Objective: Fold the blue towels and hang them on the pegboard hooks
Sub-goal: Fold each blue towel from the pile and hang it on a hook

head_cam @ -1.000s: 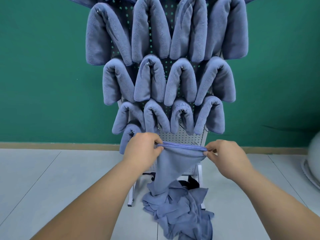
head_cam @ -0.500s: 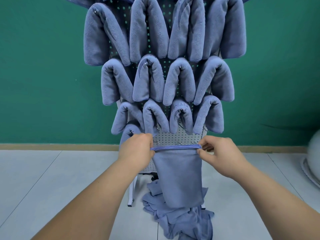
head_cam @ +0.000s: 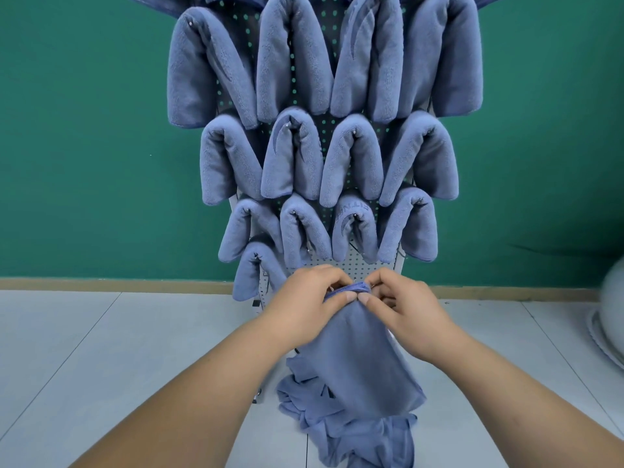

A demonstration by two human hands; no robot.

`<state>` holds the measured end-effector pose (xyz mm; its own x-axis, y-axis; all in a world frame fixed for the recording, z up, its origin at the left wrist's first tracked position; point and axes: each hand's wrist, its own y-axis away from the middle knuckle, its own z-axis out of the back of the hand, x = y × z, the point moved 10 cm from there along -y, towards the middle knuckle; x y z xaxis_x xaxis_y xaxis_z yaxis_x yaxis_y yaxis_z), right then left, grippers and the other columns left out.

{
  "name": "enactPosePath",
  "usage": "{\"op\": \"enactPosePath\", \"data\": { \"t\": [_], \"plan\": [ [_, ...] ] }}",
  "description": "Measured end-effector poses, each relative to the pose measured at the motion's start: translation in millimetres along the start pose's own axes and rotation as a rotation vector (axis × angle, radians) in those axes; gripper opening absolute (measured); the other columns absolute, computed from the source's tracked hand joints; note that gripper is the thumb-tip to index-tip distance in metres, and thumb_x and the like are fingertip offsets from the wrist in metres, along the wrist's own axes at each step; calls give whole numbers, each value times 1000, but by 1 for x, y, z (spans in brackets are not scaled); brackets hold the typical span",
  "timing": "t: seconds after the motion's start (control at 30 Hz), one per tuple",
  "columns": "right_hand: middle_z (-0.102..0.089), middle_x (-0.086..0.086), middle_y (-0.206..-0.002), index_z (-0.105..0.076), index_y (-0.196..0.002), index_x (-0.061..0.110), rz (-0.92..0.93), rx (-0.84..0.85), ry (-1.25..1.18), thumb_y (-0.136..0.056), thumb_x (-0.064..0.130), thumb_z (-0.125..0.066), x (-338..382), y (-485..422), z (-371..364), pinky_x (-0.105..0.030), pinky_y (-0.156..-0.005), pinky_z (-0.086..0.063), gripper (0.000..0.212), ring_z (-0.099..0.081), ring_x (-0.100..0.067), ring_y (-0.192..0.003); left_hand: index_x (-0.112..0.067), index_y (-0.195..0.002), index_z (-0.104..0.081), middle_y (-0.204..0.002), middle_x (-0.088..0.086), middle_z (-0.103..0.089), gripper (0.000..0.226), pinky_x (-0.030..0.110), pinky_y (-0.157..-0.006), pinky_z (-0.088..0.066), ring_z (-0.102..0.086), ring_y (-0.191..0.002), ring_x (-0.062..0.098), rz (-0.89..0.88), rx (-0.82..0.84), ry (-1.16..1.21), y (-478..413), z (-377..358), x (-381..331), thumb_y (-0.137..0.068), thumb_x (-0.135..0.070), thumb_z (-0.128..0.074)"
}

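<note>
From where I stood, the person's left hand (head_cam: 312, 295) and right hand (head_cam: 405, 309) were close together at chest level, thumbs nearly touching, both pinching the gathered top edge of a soft blue microfibre towel (head_cam: 358, 359). The fingers of each hand were curled tight round that bunched hem, with only a small wad of cloth showing between them. From the grip the towel hung straight down as a narrow folded panel, long axis vertical, with its lower end just above the loose heap of unfolded blue towels (head_cam: 354, 430) on the pale tiled floor (head_cam: 101, 366). Directly behind the knuckles and slightly above them was a bare stretch of the white perforated pegboard (head_cam: 358, 265), which I took to be the place the towel was meant for. Above it the rows of folded blue towels (head_cam: 293, 157) draped over their pegs filled the board, and one lone folded towel (head_cam: 251, 271) began the lowest row, just to the left of the left hand. I could not make out a free hook against the holes. Both hands seemed about equally near the open patch, the left one closer to the last hung towel. To my eye the fold looked nearly finished, and the next move would need the towel lifted forward and up, then laid across a peg at its middle.
</note>
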<state>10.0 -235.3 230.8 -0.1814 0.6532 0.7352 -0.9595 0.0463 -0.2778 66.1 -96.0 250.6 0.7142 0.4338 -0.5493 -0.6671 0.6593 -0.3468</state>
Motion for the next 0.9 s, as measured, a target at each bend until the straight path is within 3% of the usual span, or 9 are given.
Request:
{"op": "enactPosePath", "data": {
  "t": [0.07, 0.17, 0.33, 0.4, 0.5, 0.6, 0.77, 0.9],
  "plan": [
    [-72, 6, -81, -61, -112, 34, -14, 67, -34, -99, 30, -72, -2, 0, -5, -42, -79, -56, 17, -65, -18, -77, -31, -109, -71, -97, -15, -63, 11, 35, -85, -52, -60, -93, 6, -46, -27, -20, 0, 2, -5, -102, -36, -64],
    [-76, 13, -99, -61, -123, 36, -24, 191, -17, -95, 30, -77, -7, 2, -17, -35, -83, -59, 33, -72, -6, -92, -33, -113, -66, -103, -13, -59, 15, 43, -86, -51, -60, -99, 14, -134, -50, -127, 0, 5, -18, -105, -39, -54],
    [-75, 17, -88, -62, -92, 46, -63, 269, 161, -87, 35, -83, -22, 3, -26, -33, -81, -59, 25, -70, -4, -82, -28, -116, -65, -106, -14, -60, 15, 42, -92, -47, -58, -103, 15, -226, -127, -161, 0, 21, -34, -107, -32, -54],
    [-75, 16, -89, -69, -95, 38, -87, 290, 236, -84, 41, -84, -33, 4, -25, -36, -80, -59, 19, -69, -6, -82, -25, -115, -67, -105, -17, -61, 13, 36, -93, -48, -60, -103, 11, -196, -202, -54, 0, 36, -28, -107, -27, -58],
    [-69, 6, -81, -67, -90, 24, -146, 309, 432, -81, 50, -83, -55, 4, -16, -37, -72, -54, 32, -63, -19, -77, -23, -112, -69, -106, -17, -69, 11, 23, -94, -48, -64, -105, 5, -63, -327, 159, 0, 61, -3, -106, -19, -61],
    [-65, 1, -75, -68, -87, 22, -220, 371, 527, -80, 48, -83, -78, 6, -6, -35, -61, -43, 32, -55, -21, -69, -22, -112, -69, -100, -19, -71, 11, 15, -88, -45, -64, -95, -1, 88, -428, 272, 4, 80, 31, -105, -18, -62],
    [-64, 4, -65, -71, -75, 21, -307, 365, 396, -76, 46, -90, -97, 9, 21, -29, -58, -40, 32, -47, -7, -55, -26, -109, -71, -102, -3, -75, 10, 26, -88, -51, -68, -98, 17, 337, -499, 414, 16, 94, 84, -106, -24, -61],
    [-62, 6, -64, -69, -77, 13, -318, 182, 109, -86, 40, -86, -82, 6, 52, -33, -63, -37, 32, -46, -12, -61, -28, -103, -67, -92, -2, -73, 12, 36, -83, -49, -65, -88, 17, 543, -491, 416, 27, 90, 120, -107, -34, -58]
  ]
}}
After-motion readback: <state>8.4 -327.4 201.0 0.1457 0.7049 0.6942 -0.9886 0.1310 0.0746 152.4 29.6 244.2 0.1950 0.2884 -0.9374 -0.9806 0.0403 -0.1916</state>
